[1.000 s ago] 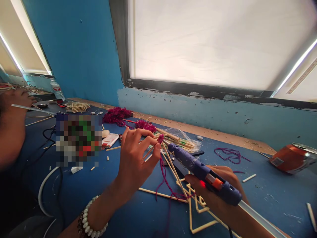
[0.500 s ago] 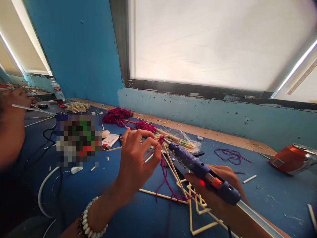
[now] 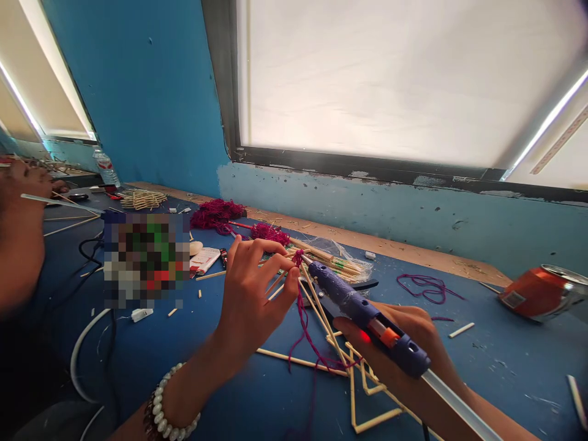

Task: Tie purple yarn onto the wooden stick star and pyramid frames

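Observation:
My left hand pinches a knot of magenta yarn where thin wooden sticks meet. Loose yarn ends hang from the knot over the sticks. In my right hand is a purple hot glue gun, its nozzle pointing left at the yarn knot and seemingly touching it. A clear glue stick sticks out of the gun's rear, and a red light glows on its side. Below my hands, the wooden stick frame with zigzag pieces rests on the table.
Behind the knot lie a magenta yarn pile and bundled sticks in plastic. An orange drink can lies at right, near a purple yarn loop. Another person's arm is at left, near a water bottle.
My right hand has shifted the glue gun slightly left, bringing its nozzle closer to the knot. My left hand keeps its pinch. The other person's hand at left has moved a little.

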Tool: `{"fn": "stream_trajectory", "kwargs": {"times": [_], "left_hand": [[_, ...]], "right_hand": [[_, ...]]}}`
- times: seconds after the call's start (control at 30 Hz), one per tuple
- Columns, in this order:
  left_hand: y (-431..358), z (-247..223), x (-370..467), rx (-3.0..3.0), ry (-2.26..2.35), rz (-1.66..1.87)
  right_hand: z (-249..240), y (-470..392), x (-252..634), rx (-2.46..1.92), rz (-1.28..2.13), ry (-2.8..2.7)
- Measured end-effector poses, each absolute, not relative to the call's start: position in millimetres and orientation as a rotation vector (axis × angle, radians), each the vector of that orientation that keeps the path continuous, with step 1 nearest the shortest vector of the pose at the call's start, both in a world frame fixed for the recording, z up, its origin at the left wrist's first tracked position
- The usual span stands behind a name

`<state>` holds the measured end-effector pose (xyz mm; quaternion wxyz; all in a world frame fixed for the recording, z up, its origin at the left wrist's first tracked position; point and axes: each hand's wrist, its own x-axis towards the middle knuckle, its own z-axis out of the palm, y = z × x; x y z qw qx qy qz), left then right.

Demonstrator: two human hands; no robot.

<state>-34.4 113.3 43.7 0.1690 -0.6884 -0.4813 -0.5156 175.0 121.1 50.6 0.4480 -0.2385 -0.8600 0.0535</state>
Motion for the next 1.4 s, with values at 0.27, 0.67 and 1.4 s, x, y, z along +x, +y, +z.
{"fn": "stream_trajectory", "kwargs": {"times": [0.27,0.67,1.4], "left_hand": [[112.4,44.2,-34.6,-1.955,-1.389,-1.462],[112.6,44.4,-33.7,-1.942,-1.398,-1.467],[112.2,44.1,-34.4,-1.947,-1.407,-1.495]], "right_hand": [[43.7,121.8,179.9,-0.625,0.179,-2.168],[38.6,122.0,185.6,-0.643,0.223,-2.208],[51.4,115.5,203.4,-0.957,0.525,-1.872]]}}
